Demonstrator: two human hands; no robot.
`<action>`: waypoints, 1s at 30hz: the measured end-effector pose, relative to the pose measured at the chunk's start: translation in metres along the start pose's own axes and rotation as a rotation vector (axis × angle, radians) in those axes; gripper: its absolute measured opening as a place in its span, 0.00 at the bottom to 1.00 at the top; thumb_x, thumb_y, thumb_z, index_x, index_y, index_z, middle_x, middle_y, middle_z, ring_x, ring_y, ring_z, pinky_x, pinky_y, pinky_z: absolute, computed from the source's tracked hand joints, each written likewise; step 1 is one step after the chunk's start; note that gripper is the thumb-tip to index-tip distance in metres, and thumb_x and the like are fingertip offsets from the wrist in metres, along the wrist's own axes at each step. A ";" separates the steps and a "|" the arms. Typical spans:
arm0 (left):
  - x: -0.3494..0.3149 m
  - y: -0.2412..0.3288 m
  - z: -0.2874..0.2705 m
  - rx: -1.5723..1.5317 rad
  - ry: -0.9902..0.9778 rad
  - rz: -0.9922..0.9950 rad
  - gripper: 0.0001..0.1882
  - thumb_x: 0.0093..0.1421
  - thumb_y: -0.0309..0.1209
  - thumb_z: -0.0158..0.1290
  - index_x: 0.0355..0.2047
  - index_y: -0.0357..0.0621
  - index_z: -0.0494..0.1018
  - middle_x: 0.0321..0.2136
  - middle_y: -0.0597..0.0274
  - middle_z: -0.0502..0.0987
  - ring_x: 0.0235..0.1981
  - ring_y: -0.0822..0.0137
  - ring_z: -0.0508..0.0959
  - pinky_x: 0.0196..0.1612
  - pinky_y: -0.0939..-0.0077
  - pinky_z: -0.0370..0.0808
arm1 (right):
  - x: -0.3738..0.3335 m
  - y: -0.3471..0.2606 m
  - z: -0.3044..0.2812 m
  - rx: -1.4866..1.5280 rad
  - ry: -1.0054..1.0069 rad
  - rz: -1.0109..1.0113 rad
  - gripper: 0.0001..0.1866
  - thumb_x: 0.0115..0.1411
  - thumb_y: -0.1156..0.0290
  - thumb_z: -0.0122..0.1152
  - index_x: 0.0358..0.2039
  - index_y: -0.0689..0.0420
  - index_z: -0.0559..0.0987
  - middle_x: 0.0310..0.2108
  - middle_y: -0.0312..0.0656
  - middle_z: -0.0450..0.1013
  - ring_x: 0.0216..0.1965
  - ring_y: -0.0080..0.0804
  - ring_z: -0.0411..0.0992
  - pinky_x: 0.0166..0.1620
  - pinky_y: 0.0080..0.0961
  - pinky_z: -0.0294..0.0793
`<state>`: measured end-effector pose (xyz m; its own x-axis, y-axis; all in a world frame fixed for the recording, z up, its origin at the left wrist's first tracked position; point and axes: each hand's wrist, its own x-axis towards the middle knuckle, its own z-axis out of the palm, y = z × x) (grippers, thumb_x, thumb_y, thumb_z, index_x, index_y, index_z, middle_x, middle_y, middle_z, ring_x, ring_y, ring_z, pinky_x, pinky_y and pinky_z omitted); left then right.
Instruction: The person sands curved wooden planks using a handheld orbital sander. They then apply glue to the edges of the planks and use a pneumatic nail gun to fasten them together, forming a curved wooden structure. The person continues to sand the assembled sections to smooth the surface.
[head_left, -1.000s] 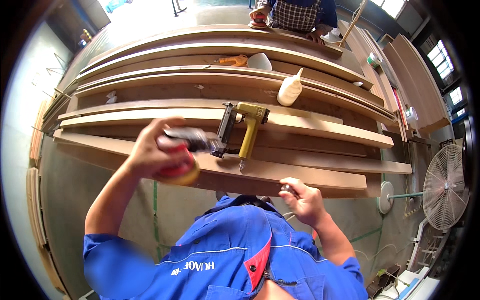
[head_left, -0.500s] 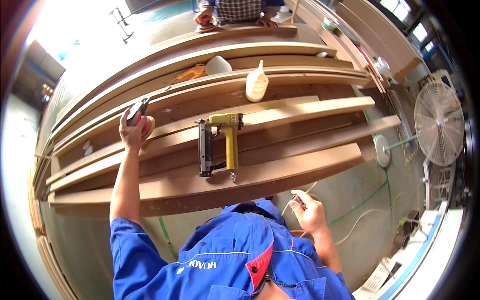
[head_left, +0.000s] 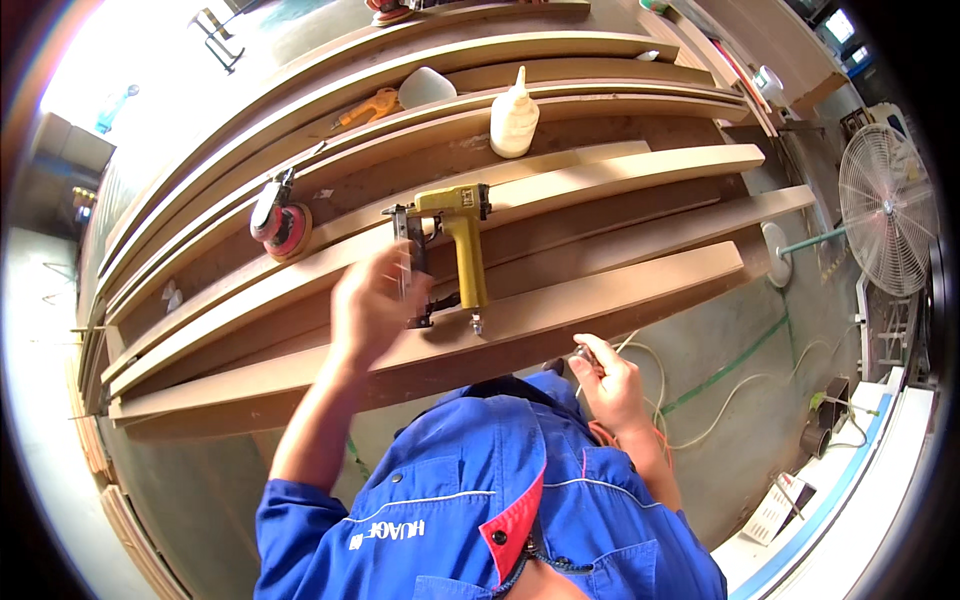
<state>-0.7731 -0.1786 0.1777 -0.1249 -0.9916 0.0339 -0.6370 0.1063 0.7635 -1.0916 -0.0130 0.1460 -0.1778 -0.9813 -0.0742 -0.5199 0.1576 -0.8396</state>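
Note:
My left hand (head_left: 372,300) is blurred in motion over the long curved wooden boards (head_left: 620,290), just left of a yellow nail gun (head_left: 455,250) that stands on them. It holds nothing, and its fingers reach toward the gun's black magazine. My right hand (head_left: 605,385) stays low by my blue jacket, below the front board's edge. It is closed on the metal end of a thin air hose (head_left: 655,390). A red and orange sander (head_left: 280,220) rests on the boards farther left.
A white glue bottle (head_left: 513,115) stands on a board behind the nail gun. An orange tool (head_left: 365,105) and a white object (head_left: 425,85) lie further back. A pedestal fan (head_left: 885,220) stands at the right, with hoses on the floor (head_left: 740,400).
My left hand carried the sander out to the left, set it on the boards and came back toward the nail gun. My right hand kept the hose end.

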 end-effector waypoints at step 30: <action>-0.063 0.222 0.128 -1.205 0.373 0.101 0.09 0.69 0.26 0.57 0.46 0.40 0.70 0.31 0.57 0.81 0.30 0.66 0.83 0.37 0.70 0.82 | 0.014 -0.017 -0.084 0.487 -0.344 -0.496 0.17 0.66 0.69 0.69 0.53 0.59 0.79 0.24 0.45 0.77 0.24 0.40 0.79 0.30 0.35 0.77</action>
<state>-1.0044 -0.0827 0.2626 0.2141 -0.9644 0.1554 0.4818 0.2427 0.8420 -1.1557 -0.0204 0.2050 0.2905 -0.9161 0.2765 -0.0313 -0.2979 -0.9541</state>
